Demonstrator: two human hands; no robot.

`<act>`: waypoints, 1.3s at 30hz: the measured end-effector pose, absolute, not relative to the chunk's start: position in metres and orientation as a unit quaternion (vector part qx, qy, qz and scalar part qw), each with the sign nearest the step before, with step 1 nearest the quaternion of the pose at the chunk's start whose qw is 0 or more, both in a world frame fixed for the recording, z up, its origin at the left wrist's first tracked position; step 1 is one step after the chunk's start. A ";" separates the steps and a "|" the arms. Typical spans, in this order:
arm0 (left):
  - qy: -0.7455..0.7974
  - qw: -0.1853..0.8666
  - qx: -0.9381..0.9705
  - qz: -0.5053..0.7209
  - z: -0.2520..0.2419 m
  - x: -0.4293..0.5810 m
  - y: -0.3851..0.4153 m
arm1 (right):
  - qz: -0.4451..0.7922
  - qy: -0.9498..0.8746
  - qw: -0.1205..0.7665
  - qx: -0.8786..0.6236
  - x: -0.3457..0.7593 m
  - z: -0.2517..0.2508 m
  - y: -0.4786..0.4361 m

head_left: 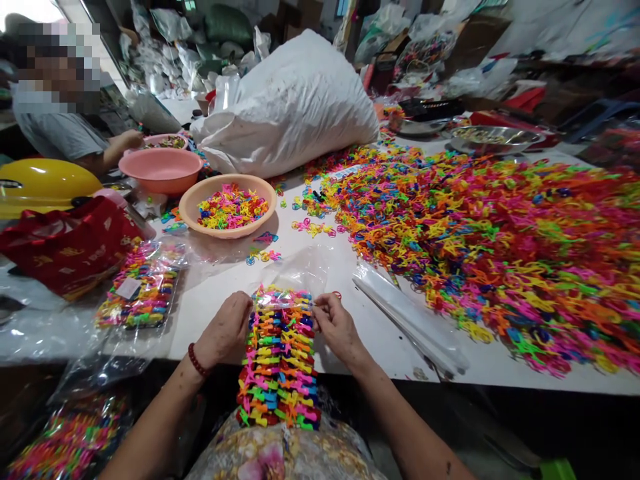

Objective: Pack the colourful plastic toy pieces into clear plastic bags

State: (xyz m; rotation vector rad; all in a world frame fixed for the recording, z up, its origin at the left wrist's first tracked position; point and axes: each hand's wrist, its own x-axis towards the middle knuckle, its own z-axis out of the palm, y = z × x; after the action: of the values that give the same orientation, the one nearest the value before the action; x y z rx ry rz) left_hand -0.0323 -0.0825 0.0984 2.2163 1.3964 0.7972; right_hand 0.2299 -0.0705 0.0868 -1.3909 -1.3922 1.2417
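My left hand (226, 332), with a dark red bead bracelet at the wrist, is closed on the left edge of a clear plastic bag (300, 265). On the opposite edge, the fingers of my right hand (341, 330) pinch the same bag. Between the hands is a panel of small colourful plastic pieces (280, 360), set in two tight columns. Its upper end lies at the bag's mouth, and its lower part hangs over the table edge to my lap. How far the bag covers the panel is hard to see. Flat clear bags (410, 320) lie stacked to the right.
A large heap of loose colourful pieces (475, 233) covers the table's right side. A peach basin (273, 200) holds more pieces, near a pink basin (160, 170) and a white sack (300, 107). Filled packs (143, 287) lie left, beside a red bag (70, 247). Another person (60, 127) sits at far left.
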 end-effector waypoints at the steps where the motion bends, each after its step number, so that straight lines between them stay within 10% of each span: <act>1: 0.499 0.211 0.788 0.292 0.098 -0.031 -0.080 | 0.486 -0.563 0.392 -0.542 0.230 0.088 -0.069; 18: 0.517 0.142 0.823 0.187 0.111 -0.014 -0.065 | 0.007 -0.875 0.308 -0.373 0.219 0.096 -0.077; 30: 0.393 0.030 0.884 0.250 0.097 -0.028 -0.091 | -0.036 -0.891 0.197 -0.408 0.248 0.102 -0.098; 39: 0.428 0.293 0.815 0.256 0.086 -0.044 -0.129 | 0.145 -0.907 0.138 -0.371 0.258 0.103 -0.122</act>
State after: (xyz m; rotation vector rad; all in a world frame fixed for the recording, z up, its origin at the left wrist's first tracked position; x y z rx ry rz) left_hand -0.0436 -0.1288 0.0862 2.1723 1.1409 0.6827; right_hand 0.2583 -0.1222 0.1030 -1.0740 -2.6230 0.4199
